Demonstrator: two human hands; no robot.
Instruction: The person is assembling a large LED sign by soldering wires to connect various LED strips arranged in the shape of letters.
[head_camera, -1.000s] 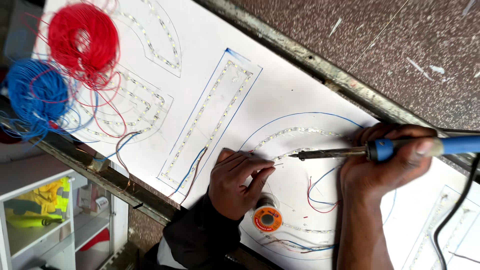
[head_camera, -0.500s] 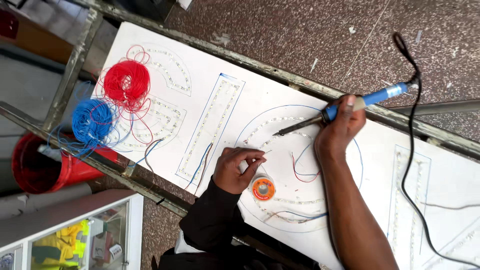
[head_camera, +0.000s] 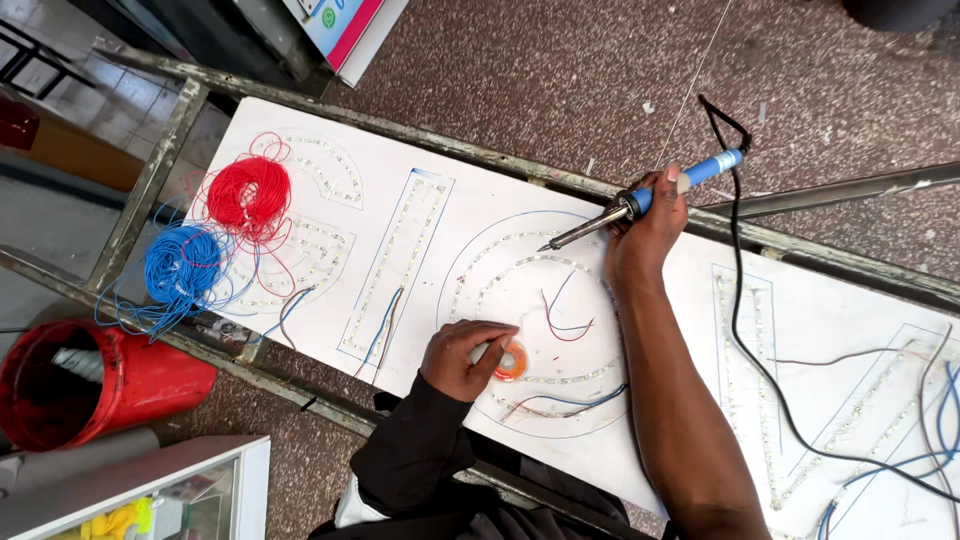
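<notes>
The right hand (head_camera: 645, 225), gripping the blue-handled soldering iron (head_camera: 640, 200), has lifted its tip off the LED strips (head_camera: 520, 250) — a pause in soldering — while the left hand (head_camera: 462, 357) stays closed over the orange solder spool (head_camera: 512, 362) on the white tabletop (head_camera: 680, 330).

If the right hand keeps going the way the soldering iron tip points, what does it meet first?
The right hand holds the soldering iron with its tip aimed down-left. Straight on, it would probably meet the curved LED strip on the white board first, though how high the tip sits above it is unclear.
</notes>
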